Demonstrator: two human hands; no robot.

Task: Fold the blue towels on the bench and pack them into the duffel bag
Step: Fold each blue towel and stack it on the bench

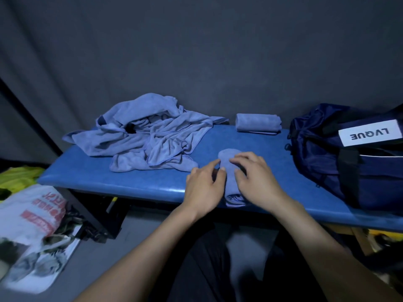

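From my feed, the biggest thing is the bench point(135, 182), a blue padded top running across the view against a dark curtain point(196, 51). At its right end sits the duffel bag point(327, 153), navy, with a white label point(370, 133) reading LVQUE upside down to me; I cannot tell whether it is zipped. On the left half of the bench lies the pile point(141, 134) of unfolded blue towels, crumpled and overlapping. Below the bench's left end a plastic bag point(32, 225) with red print lies on the floor. At the back edge, between pile and duffel, rests a rolled towel point(258, 124), lying on its side, apart from both. At the front edge, near the middle, lies the narrow towel point(229, 158) I am working on, its near end showing rolled layers. My left hand point(204, 188) grips its left side, fingers curled onto the cloth. My right hand point(254, 182) lies over its right side, fingers bent and pressing down on it.
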